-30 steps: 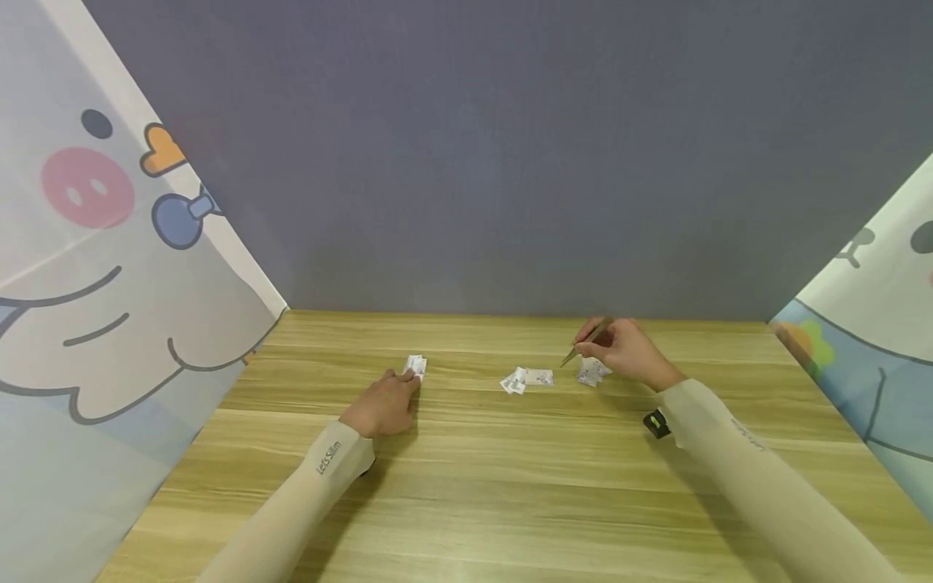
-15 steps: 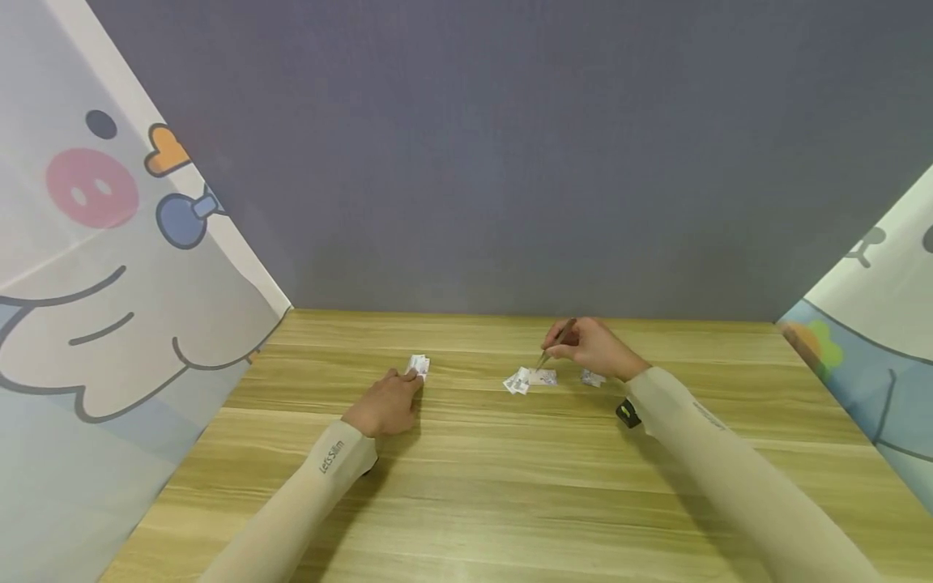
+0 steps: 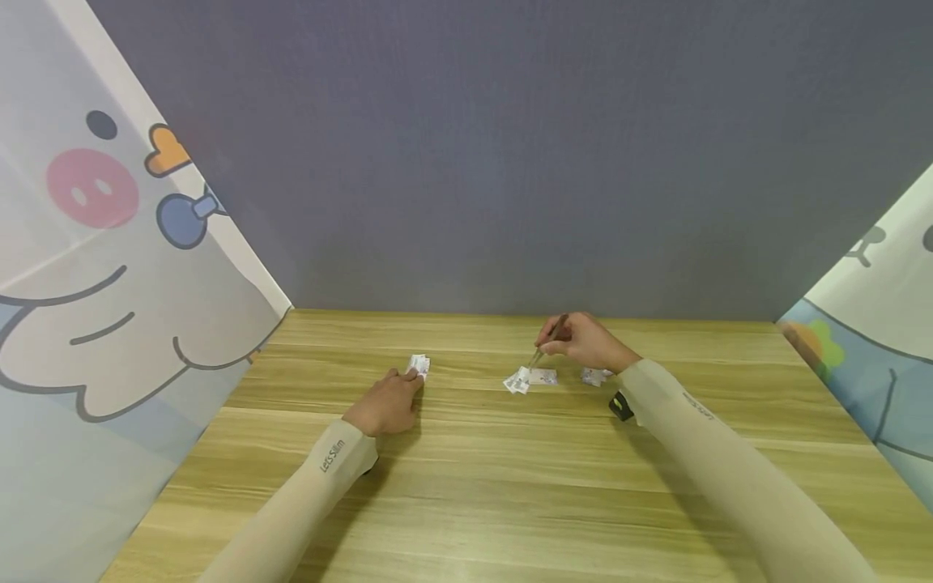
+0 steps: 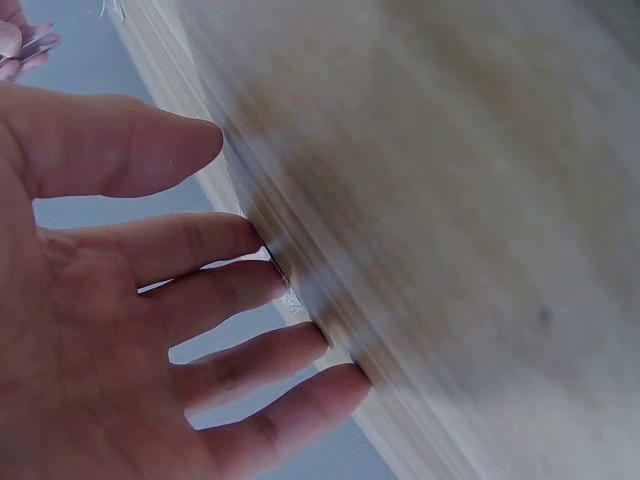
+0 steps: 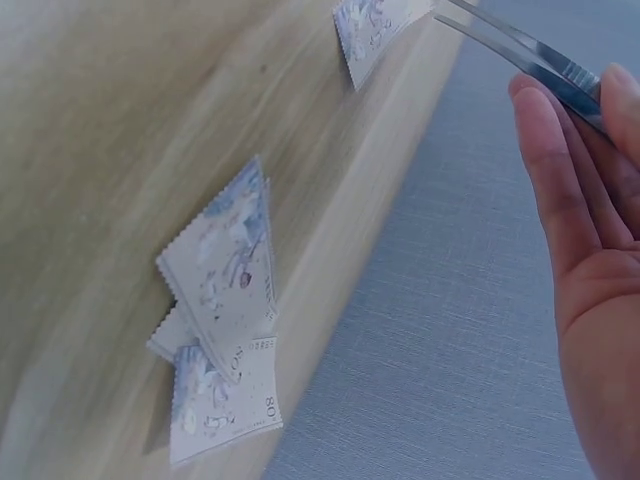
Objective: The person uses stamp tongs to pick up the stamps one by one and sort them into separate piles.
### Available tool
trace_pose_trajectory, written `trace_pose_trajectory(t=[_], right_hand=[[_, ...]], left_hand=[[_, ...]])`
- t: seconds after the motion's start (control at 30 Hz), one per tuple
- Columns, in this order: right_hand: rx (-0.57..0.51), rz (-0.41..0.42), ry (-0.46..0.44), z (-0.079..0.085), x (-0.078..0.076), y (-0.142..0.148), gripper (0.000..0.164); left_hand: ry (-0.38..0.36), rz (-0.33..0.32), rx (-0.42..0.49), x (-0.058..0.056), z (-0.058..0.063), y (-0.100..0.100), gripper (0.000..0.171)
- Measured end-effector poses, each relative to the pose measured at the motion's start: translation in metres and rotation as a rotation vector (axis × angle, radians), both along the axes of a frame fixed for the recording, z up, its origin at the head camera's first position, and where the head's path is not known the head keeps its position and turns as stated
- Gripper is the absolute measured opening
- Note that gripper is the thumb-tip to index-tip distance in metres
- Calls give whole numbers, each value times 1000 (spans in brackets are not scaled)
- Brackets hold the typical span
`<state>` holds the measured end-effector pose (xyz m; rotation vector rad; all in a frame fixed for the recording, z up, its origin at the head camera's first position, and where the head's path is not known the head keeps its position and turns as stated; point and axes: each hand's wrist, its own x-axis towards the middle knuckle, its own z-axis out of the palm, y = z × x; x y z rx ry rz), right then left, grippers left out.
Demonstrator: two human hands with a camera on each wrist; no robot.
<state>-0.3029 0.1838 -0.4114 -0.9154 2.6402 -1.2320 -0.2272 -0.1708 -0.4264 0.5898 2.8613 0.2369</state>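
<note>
Right hand pinches tweezers (tip contact unclear); left hand, straight-fingered, partly hides the stamps beneath.

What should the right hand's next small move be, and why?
Probably a gentle pinch on the middle stamps: the tweezers in the right hand have parted tips close to them, while the left hand touches the left stamps.

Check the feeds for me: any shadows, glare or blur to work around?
Head view: soft shadows beside both beige fabric sleeves, pale sheen on the near part of the yellowish wood-grain table; left wrist view: table smeary and soft; right wrist view: serrated white-and-blue paper stamps slightly soft, though an "80" reads.
</note>
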Motion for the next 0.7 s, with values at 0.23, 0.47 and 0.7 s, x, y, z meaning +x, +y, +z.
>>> trace_pose_trajectory(t=[0.23, 0.47, 0.7], right_hand=[[36, -6, 4, 0, -4, -1, 7], [23, -11, -1, 0, -4, -2, 6], [17, -19, -24, -2, -3, -4, 6]], left_hand=[[40, -27, -15, -1, 0, -1, 51], [57, -43, -18, -2, 0, -1, 52], [66, -46, -19, -1, 0, -1, 51]])
